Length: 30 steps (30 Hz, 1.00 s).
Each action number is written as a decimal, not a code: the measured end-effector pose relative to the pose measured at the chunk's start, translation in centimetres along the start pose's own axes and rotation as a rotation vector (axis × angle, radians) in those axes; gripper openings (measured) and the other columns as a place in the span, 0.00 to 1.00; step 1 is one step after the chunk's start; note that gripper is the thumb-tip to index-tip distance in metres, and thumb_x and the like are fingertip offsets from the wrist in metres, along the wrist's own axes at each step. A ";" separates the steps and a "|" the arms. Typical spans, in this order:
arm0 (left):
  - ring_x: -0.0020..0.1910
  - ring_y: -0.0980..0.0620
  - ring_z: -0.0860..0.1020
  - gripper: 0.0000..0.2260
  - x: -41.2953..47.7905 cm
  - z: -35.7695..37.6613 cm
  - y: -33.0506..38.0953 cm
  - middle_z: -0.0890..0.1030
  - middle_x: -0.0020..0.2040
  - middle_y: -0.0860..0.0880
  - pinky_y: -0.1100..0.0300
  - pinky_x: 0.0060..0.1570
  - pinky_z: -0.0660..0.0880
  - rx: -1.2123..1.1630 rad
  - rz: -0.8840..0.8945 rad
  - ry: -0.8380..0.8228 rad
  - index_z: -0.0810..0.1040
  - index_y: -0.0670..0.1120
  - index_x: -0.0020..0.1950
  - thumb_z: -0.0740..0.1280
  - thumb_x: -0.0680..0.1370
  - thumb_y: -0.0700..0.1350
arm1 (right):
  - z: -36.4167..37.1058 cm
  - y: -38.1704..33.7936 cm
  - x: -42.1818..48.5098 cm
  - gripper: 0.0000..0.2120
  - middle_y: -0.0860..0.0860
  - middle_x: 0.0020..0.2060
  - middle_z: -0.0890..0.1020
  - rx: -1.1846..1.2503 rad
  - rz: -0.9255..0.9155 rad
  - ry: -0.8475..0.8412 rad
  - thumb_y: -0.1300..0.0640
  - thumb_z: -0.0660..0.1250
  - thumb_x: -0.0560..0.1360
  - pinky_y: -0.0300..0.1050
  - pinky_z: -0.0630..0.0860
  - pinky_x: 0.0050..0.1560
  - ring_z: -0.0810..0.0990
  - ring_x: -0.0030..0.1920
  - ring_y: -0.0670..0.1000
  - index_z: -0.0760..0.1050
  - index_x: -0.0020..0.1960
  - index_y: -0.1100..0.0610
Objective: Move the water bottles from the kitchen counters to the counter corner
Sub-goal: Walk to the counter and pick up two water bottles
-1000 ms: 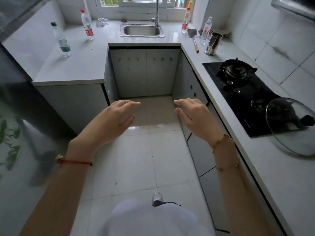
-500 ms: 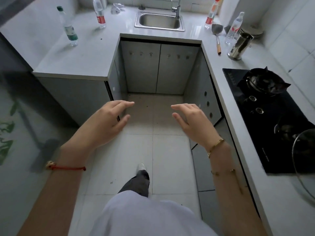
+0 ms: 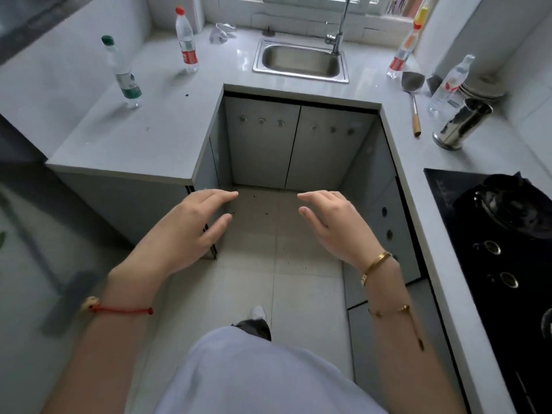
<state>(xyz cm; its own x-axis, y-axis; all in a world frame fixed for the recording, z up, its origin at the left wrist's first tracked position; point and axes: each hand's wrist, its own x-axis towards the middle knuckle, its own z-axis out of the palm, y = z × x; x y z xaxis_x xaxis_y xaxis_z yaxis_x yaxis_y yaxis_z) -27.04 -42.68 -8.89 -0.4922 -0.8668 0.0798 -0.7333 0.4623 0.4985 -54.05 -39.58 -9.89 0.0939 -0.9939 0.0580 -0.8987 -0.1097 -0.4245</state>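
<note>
A home kitchen: steel sink (image 3: 299,59), black gas hob (image 3: 501,234), tiled walls.

I see open counter around the green-capped bottle (image 3: 124,74); the spatula (image 3: 413,94) and steel cup (image 3: 461,124) crowd the right-hand bottle (image 3: 448,85).

Green-cap bottle (image 3: 124,74): I see it upright on the left counter (image 3: 143,135), clear, green label, nearest of the left pair.
Red-cap bottle (image 3: 186,41): upright further back on the same counter, red label, well left of the sink (image 3: 300,59).
Yellow-cap bottle (image 3: 405,47): upright just right of the sink, in the far right counter corner, red label.
Pale-cap bottle (image 3: 449,83): clear, red-marked label, upright on the right counter, near a steel cup (image 3: 461,124).
</note>
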 end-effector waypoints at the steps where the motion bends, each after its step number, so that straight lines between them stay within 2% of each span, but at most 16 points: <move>1: 0.69 0.58 0.66 0.19 1.0 -0.2 -0.2 0.71 0.69 0.54 0.62 0.67 0.63 0.003 0.009 0.002 0.67 0.53 0.72 0.59 0.80 0.50 | -0.2 0.0 1.2 0.16 0.49 0.60 0.78 0.000 -0.011 0.007 0.50 0.57 0.80 0.52 0.71 0.62 0.72 0.63 0.52 0.72 0.65 0.54; 9: 0.68 0.59 0.66 0.19 10.9 -2.5 -4.1 0.72 0.68 0.55 0.67 0.64 0.60 0.009 0.009 -0.006 0.67 0.53 0.72 0.57 0.81 0.50 | -0.6 0.7 11.9 0.16 0.49 0.59 0.79 0.025 -0.032 0.029 0.51 0.58 0.80 0.53 0.72 0.61 0.73 0.63 0.52 0.73 0.64 0.55; 14: 0.61 0.59 0.69 0.18 13.9 -2.8 -6.2 0.73 0.67 0.54 0.67 0.60 0.63 -0.006 -0.018 -0.032 0.67 0.52 0.72 0.58 0.81 0.49 | 0.0 1.1 15.8 0.16 0.49 0.60 0.79 0.021 -0.029 -0.010 0.50 0.58 0.80 0.53 0.72 0.61 0.72 0.63 0.52 0.73 0.64 0.54; 18: 0.68 0.59 0.66 0.18 15.9 -2.8 -7.8 0.72 0.68 0.55 0.70 0.62 0.59 -0.001 -0.058 -0.014 0.67 0.52 0.72 0.58 0.81 0.49 | 0.2 1.7 19.0 0.16 0.49 0.60 0.79 0.007 -0.052 -0.044 0.50 0.57 0.80 0.53 0.71 0.61 0.72 0.63 0.52 0.72 0.65 0.54; 30: 0.69 0.60 0.65 0.18 26.7 -3.1 -11.1 0.71 0.69 0.57 0.68 0.65 0.59 -0.016 -0.200 0.058 0.66 0.54 0.72 0.57 0.81 0.50 | -0.1 6.1 33.7 0.17 0.48 0.62 0.77 0.005 -0.176 -0.126 0.49 0.57 0.80 0.50 0.71 0.64 0.71 0.65 0.50 0.71 0.66 0.52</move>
<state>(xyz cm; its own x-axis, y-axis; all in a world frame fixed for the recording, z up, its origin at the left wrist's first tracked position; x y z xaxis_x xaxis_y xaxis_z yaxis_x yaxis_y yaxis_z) -30.64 -71.53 -9.62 -0.3093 -0.9506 0.0273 -0.8057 0.2772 0.5234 -56.41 -73.74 -10.41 0.3021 -0.9531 0.0177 -0.8618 -0.2810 -0.4224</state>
